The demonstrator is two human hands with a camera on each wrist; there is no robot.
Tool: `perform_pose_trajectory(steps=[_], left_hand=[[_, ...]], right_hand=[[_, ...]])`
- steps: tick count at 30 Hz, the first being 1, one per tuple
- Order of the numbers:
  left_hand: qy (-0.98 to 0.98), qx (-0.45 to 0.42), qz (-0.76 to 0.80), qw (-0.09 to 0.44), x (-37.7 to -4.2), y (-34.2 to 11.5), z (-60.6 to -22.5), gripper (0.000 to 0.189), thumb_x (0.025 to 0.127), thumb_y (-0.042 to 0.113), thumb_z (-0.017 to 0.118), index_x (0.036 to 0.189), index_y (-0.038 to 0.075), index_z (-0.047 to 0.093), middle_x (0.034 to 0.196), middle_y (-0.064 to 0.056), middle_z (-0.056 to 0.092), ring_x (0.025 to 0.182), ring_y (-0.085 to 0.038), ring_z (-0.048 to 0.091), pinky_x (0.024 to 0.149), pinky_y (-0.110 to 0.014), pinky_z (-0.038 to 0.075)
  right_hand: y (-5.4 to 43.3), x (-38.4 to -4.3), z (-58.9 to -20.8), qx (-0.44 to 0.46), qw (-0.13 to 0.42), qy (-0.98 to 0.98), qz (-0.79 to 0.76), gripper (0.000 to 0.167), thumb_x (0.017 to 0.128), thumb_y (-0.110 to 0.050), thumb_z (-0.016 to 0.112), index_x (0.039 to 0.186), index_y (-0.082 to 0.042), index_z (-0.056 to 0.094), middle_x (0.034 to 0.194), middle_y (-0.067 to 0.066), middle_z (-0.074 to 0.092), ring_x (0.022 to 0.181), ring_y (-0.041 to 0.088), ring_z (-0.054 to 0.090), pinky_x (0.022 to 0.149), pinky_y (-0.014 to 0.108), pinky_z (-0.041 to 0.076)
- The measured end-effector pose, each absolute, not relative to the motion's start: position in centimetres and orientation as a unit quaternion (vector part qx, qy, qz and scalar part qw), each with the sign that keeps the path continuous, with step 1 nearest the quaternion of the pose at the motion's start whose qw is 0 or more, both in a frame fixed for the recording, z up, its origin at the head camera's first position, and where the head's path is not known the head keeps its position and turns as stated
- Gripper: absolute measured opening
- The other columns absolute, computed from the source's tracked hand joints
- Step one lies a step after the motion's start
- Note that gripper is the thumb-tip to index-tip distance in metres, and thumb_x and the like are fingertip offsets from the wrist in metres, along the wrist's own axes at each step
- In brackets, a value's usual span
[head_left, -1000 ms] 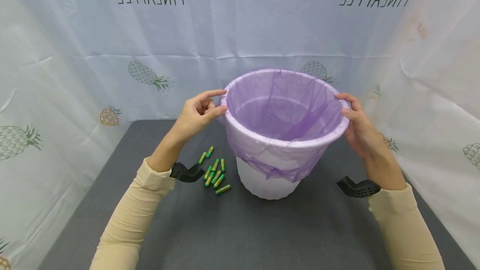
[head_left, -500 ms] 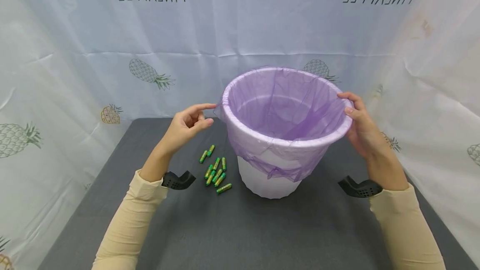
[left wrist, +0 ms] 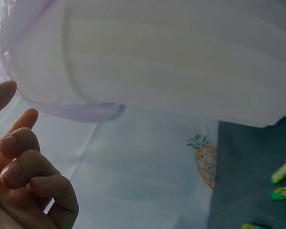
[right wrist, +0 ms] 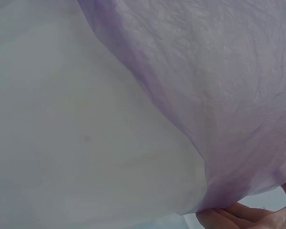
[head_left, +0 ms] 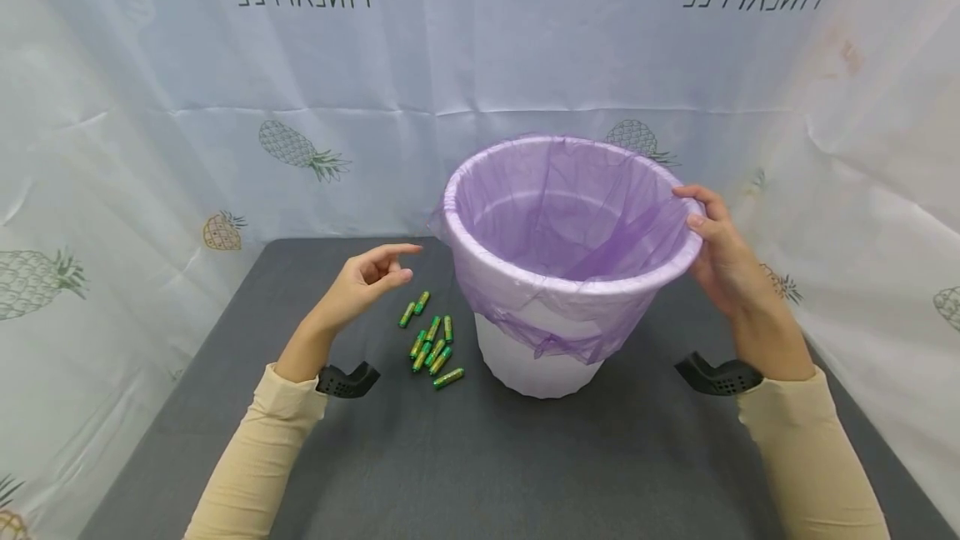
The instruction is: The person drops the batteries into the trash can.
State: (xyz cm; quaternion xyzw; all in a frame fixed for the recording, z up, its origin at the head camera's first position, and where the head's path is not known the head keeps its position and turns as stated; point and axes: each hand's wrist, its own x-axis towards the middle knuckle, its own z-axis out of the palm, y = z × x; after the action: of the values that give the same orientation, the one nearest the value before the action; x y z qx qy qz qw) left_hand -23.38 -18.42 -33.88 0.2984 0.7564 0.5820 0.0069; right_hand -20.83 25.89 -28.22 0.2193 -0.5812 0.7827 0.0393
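Observation:
A white trash can point(head_left: 525, 369) stands on the dark table, lined with a sheer purple garbage bag point(head_left: 585, 227) folded over its rim. My right hand point(head_left: 722, 252) grips the rim on the right through the bag, thumb outside. In the right wrist view, fingers point(right wrist: 224, 219) show under the bag's hanging edge. My left hand point(head_left: 363, 282) hovers left of the can, holding nothing; its thumb and index finger point toward the can while the other fingers curl in. Just below it lie several green-and-yellow batteries point(head_left: 438, 361).
Behind and beside the table point(head_left: 480, 473) hangs a pale curtain point(head_left: 480, 40) printed with pineapples. On each wrist sits a black camera mount point(head_left: 348, 380). The batteries are grouped left of the can's base.
My left hand has let go of the rim's left side and moved left and down, away from the can. The right hand keeps its hold on the rim.

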Motion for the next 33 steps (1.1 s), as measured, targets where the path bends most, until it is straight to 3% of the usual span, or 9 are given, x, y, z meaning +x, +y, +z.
perform_pose_trajectory(steps=[6,13,18,24,33], left_hand=[[0.772,0.279,0.57,0.023,-23.8,-19.3,-35.7,0.035,0.096,0.01,0.056,0.131,0.012,0.057,0.079,0.009,0.047,0.066,-0.005,0.041,0.065,-0.024,0.037],[0.781,0.25,0.571,0.039,-24.5,-20.4,-37.4,0.034,0.098,0.011,0.054,0.132,0.01,0.056,0.073,0.009,0.041,0.062,-0.013,0.036,0.061,-0.027,0.035],[0.785,0.233,0.572,0.041,-24.8,-21.1,-38.4,0.033,0.098,0.012,0.054,0.131,0.013,0.057,0.072,0.01,0.042,0.062,-0.011,0.036,0.061,-0.026,0.035],[0.792,0.233,0.562,0.049,-25.1,-21.5,-39.7,0.035,0.098,0.012,0.054,0.133,0.006,0.054,0.071,0.008,0.041,0.059,-0.008,0.037,0.062,-0.03,0.036],[0.808,0.218,0.543,0.073,-25.6,-21.7,-42.2,0.042,0.097,0.015,0.057,0.135,0.0,0.051,0.07,0.008,0.05,0.06,-0.02,0.038,0.066,-0.035,0.039]], right_hand=[[25.8,-20.7,-28.1,0.225,0.041,-0.572,0.787,0.026,0.099,-0.011,0.043,0.121,-0.022,0.051,0.116,-0.001,0.045,0.089,0.005,0.057,0.07,0.021,0.051],[25.8,-20.7,-28.1,0.217,0.043,-0.584,0.781,0.026,0.098,-0.011,0.041,0.12,-0.023,0.05,0.118,-0.001,0.042,0.091,0.005,0.055,0.071,0.021,0.051],[25.8,-20.8,-28.1,0.212,0.042,-0.59,0.778,0.026,0.098,-0.013,0.043,0.121,-0.023,0.049,0.12,0.0,0.039,0.093,0.006,0.054,0.071,0.022,0.051],[25.8,-20.8,-28.1,0.212,0.043,-0.588,0.78,0.026,0.098,-0.014,0.043,0.121,-0.023,0.049,0.12,0.0,0.04,0.093,0.006,0.054,0.071,0.022,0.052],[25.8,-20.8,-28.1,0.206,0.043,-0.598,0.774,0.026,0.097,-0.016,0.045,0.121,-0.024,0.048,0.121,0.001,0.037,0.094,0.007,0.053,0.071,0.023,0.052]])
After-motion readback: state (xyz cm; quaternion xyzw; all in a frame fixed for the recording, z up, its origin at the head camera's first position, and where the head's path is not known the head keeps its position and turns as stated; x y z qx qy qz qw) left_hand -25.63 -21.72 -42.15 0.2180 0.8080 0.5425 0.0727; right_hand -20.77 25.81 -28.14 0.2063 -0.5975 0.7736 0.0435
